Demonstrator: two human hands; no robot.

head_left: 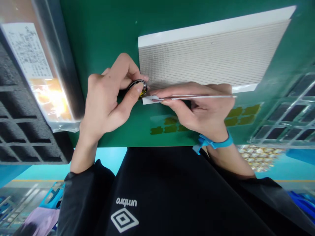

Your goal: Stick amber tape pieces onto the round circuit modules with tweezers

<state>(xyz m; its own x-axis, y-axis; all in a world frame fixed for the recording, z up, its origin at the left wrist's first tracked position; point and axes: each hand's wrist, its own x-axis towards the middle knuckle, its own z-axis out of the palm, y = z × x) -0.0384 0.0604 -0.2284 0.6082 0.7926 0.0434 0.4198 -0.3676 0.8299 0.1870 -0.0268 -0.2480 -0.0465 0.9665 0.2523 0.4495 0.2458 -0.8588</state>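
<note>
My left hand (108, 95) pinches a small round black part (138, 86) with a yellow patch between thumb and fingers, just above the green mat (98, 39). My right hand (197, 105) grips metal tweezers (197, 97), held flat with their tips pointing left at the round part. A small white slip (149, 100) lies under the tweezers' tips. The two hands nearly touch at the part. A blue strap (214, 142) circles my right wrist.
A white and grey ribbed board (209, 55) lies behind the hands. Yellow pieces (169, 126) sit on the mat near its front edge. A black foam tray (22, 124) and a bagged label sheet (36, 65) are at the left; a clear compartment tray (290, 114) is at the right.
</note>
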